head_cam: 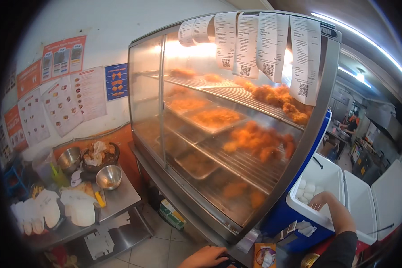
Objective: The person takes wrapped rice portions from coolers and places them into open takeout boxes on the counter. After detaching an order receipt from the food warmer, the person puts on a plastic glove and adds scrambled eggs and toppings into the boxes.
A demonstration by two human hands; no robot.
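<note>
My right hand point(319, 201), below a dark sleeve, reaches down into a blue cooler box point(326, 171) with a white inside. Its fingers hang apart beside several round white wrapped packets point(307, 191), and I see nothing held in them. At the bottom edge, my left hand point(206, 257) lies palm down by the foot of the glass display cabinet point(201, 204). Something dark is under its fingertips, and whether it grips this is unclear. Fried chicken pieces point(261, 140) lie on the cabinet's wire racks and trays.
Printed paper slips point(248, 47) hang from the cabinet's top. Left, a steel table point(124, 201) bears metal bowls point(109, 177), paper-wrapped food and a yellow-handled knife point(100, 200). An orange box point(264, 255) stands near my left hand. Another cooler point(360, 204) adjoins; a person point(351, 124) works far back.
</note>
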